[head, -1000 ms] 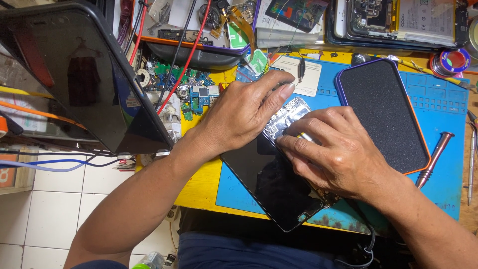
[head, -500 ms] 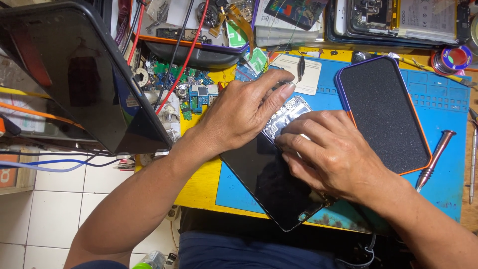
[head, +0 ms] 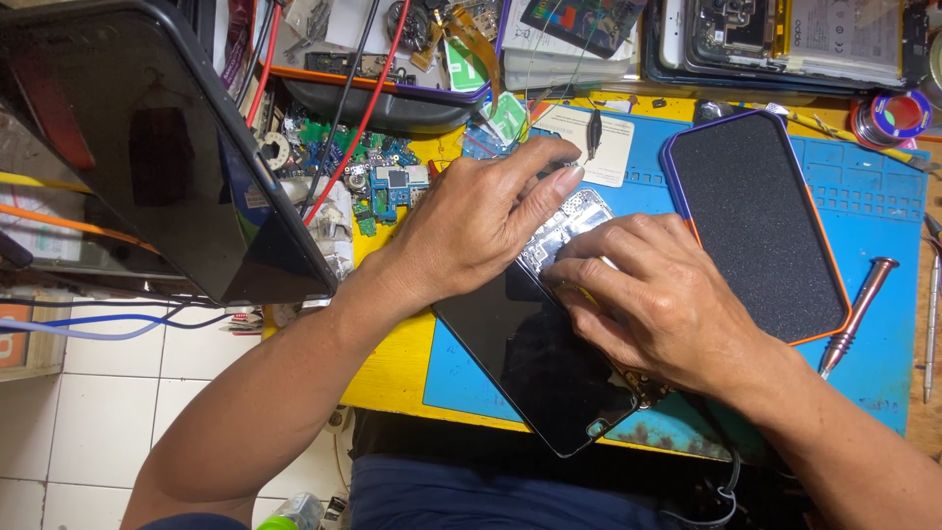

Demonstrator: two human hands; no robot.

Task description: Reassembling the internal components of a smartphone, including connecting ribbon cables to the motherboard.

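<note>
Two hands rest on one opened phone (head: pixel 535 344) lying diagonally on the blue work mat (head: pixel 883 324). Left hand (head: pixel 471 231): palm down over the phone's upper end, fingers extended and pressed flat, index fingertip at the edge of the exposed board area (head: pixel 579 218); it pins the device, not a closed grasp. Right hand (head: pixel 657 299): fingers curled, tips bunched together on the phone just below the left fingertips. Whether they pinch a small part or tool I cannot tell; the contact point is hidden under the knuckles.

Beyond the left fingertips: white card (head: pixel 589 142) with a small dark tool on it. To the outside of the right knuckles: dark anti-slip pad with orange-purple rim (head: pixel 756 221), not touching the hand. Further out past the right wrist: copper-coloured screwdriver (head: pixel 856 316), lying free. Behind the left wrist: loose green and blue circuit boards (head: pixel 378 172) and a large dark tilted panel (head: pixel 147 147).

Judgement: step in hand is fine work at the exposed upper interior of the phone, one hand bracing, the other manipulating. Next move likely calls for steady downward hold from the left hand and small, controlled fingertip force from the right, since the parts there look delicate.
</note>
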